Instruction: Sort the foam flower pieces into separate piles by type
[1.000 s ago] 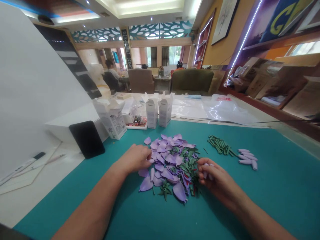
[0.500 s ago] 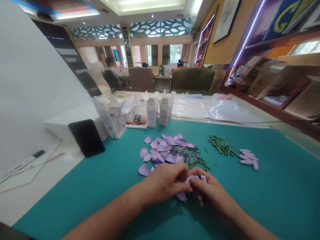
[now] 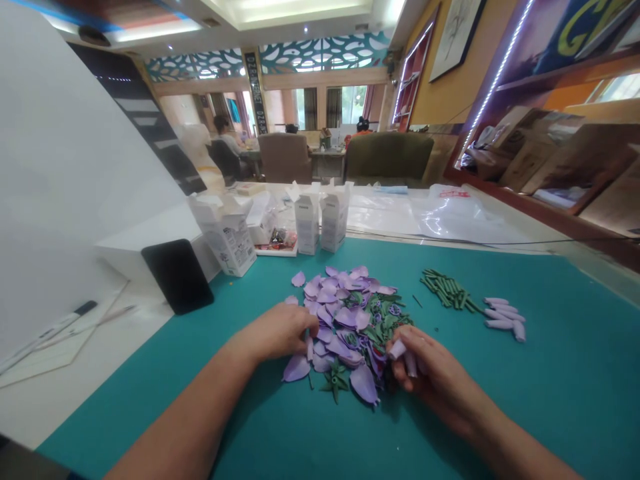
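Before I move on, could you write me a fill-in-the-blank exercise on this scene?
The hand gripping lilac tubes is the person's ____ one.
The petal pile lies between the two ____.
The bundle of sticks beside the loose lilac tubes is coloured ____.

Missing words: right; hands; green.

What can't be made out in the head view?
All in the head view:
Tubes in right hand: exact count, behind its fingers.
Left hand: whether its grip holds anything, behind curled fingers.
Pile: lower pieces, under top petals.
Boxes: small print, blurred.
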Tool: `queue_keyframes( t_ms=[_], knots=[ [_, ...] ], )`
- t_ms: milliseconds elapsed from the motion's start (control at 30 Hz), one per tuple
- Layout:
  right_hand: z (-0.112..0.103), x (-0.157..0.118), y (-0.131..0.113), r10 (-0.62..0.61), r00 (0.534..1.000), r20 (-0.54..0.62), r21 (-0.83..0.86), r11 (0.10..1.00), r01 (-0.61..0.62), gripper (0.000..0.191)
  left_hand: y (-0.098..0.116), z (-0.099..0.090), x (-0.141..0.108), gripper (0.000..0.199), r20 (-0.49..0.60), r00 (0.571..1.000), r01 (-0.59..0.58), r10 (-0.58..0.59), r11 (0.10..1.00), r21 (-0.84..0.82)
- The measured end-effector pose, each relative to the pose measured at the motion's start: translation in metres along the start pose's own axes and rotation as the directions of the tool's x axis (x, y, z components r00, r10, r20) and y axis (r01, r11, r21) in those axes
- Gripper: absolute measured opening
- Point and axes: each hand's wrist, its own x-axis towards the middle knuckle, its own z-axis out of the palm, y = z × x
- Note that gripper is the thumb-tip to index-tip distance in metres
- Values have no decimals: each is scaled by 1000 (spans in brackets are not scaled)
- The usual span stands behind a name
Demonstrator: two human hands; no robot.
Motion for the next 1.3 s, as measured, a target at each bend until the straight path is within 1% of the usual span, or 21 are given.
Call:
queue_keyframes(
  t_ms=[100, 167, 233, 333, 400, 467, 500, 600, 667, 767, 800, 867, 933, 967, 1033, 1067, 1100, 1133, 1167, 1200, 1300],
  knots=[
    [-1, 0, -3, 29, 997, -70, 62, 998, -25, 31, -1, 6, 2, 19, -22, 1000, -9, 9, 1000, 12],
    [-2, -1, -6, 38, 995, -96, 92, 995, -29, 29, -3, 7, 3, 15, -25, 1000, -13, 13, 1000, 18],
    [-2, -1, -8, 32, 995, -92, 100, 995, -23, 28, -4, 3, 1, 10, -28, 1000, -14, 14, 1000, 22],
    [-3, 0, -7, 13, 998, -69, 92, 996, -6, 27, -3, -8, -4, 7, -43, 999, 3, -3, 1000, 14],
    [-3, 0, -6, 11, 999, -43, 63, 998, -8, 25, -1, -17, -8, 5, -42, 998, 34, -36, 998, -47],
    [-2, -1, -4, -7, 1000, -13, 22, 1000, 7, 25, 4, -21, -10, 2, -36, 998, 39, -46, 986, -162],
    [0, -1, -4, -21, 1000, 6, -2, 1000, 21, 26, 9, -21, -9, 3, -43, 998, 25, -36, 972, -235],
    [4, -3, -2, -74, 994, 78, -36, 996, 77, 35, 28, -12, -3, 12, -90, 996, -32, -10, 889, -457],
    [7, -3, -1, -98, 986, 133, -18, 995, 101, 42, 45, -1, 4, 16, -91, 996, -33, -21, 831, -555],
    [9, -3, 1, -104, 977, 189, -17, 994, 109, 43, 65, 15, 12, 20, -115, 993, -68, -3, 796, -601],
    [9, -3, 1, -112, 976, 185, -21, 993, 118, 42, 69, 19, 13, 22, -125, 992, -79, 3, 794, -603],
    [7, 0, 0, -125, 978, 167, -19, 991, 130, 40, 71, 25, 16, 25, -132, 991, -98, 23, 798, -595],
    [1, 5, -8, -142, 982, 123, 22, 990, 141, 38, 67, 28, 18, 27, -154, 988, -112, 26, 807, -580],
    [-6, 8, -13, -156, 983, 92, 54, 987, 152, 38, 64, 29, 19, 27, -171, 985, -116, 20, 810, -575],
    [-28, 18, -30, -215, 976, -21, 126, 968, 216, 36, 57, 29, 19, 27, -202, 979, -116, -2, 815, -568],
    [-43, 23, -39, -239, 966, -96, 141, 958, 250, 36, 53, 29, 19, 27, -211, 977, -111, -13, 816, -567],
    [-61, 27, -49, -253, 945, -207, 146, 947, 286, 36, 50, 29, 19, 27, -214, 977, -106, -21, 818, -566],
    [-80, 31, -58, -279, 900, -334, 132, 932, 338, 34, 48, 29, 20, 27, -212, 977, -103, -24, 820, -563],
    [-100, 34, -66, -308, 836, -454, 82, 920, 384, 31, 47, 29, 20, 27, -206, 978, -100, -21, 823, -560],
    [-121, 36, -73, -338, 752, -566, 2, 912, 411, 28, 45, 29, 20, 27, -200, 980, -99, -17, 826, -554],
    [-175, 39, -81, -374, 626, -684, -102, 899, 426, 24, 43, 29, 22, 27, -191, 982, -112, 9, 838, -535]
  ],
)
